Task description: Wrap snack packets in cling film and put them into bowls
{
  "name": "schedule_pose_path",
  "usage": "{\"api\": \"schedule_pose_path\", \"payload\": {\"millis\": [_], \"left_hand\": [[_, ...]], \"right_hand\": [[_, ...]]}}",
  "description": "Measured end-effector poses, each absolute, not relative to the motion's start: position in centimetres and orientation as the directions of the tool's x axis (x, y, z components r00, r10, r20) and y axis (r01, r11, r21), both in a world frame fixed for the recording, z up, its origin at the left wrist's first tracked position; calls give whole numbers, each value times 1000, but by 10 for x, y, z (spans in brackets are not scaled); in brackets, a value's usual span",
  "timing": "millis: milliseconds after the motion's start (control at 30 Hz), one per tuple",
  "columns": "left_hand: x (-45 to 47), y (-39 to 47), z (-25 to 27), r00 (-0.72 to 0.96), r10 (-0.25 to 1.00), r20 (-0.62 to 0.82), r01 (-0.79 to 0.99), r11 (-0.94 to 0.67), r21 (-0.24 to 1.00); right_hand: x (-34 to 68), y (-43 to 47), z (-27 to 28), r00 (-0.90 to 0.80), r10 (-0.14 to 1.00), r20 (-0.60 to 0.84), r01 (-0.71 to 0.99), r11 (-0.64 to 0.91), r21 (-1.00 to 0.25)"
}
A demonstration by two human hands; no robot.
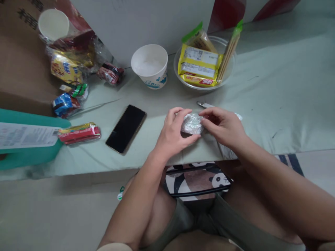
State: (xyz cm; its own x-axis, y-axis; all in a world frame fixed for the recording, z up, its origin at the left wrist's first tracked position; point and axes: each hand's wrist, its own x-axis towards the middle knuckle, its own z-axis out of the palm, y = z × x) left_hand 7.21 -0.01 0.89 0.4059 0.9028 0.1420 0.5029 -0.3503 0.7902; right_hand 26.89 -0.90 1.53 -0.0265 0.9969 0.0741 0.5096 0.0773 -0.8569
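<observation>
Both hands pinch a small clear-wrapped packet [192,123] at the near edge of the surface [274,104], left hand [175,134] fingers clamped steadying it, right hand [222,125] fingers gripping its right end, phone [126,128] left.

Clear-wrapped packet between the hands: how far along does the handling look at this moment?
Early. Both the left hand and right hand pinch the clear-wrapped packet at the table edge; whether it is torn open cannot be told. The paper cup looks empty, and the packets in the glass bowl lie untouched.
</observation>
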Motion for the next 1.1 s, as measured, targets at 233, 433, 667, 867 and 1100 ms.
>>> {"api": "schedule_pose_path", "payload": {"millis": [233,433,667,867,1100], "left_hand": [[74,0,6,437,888,142,523,-379,764],[79,-2,7,412,900,143,523,-362,772],[85,1,13,132,984,119,375,-161,913],[87,14,6,-94,980,-175,-210,153,966],[85,19,13,-93,953,-289,-392,232,890]], "right_hand": [[263,-13,25,40,990,135,433,105,-895],[258,-15,28,108,986,125,370,77,-926],[258,-9,21,6,985,173,150,170,-974],[264,-10,19,-250,911,329,501,412,-761],[262,-10,19,-249,921,299,551,389,-739]]}}
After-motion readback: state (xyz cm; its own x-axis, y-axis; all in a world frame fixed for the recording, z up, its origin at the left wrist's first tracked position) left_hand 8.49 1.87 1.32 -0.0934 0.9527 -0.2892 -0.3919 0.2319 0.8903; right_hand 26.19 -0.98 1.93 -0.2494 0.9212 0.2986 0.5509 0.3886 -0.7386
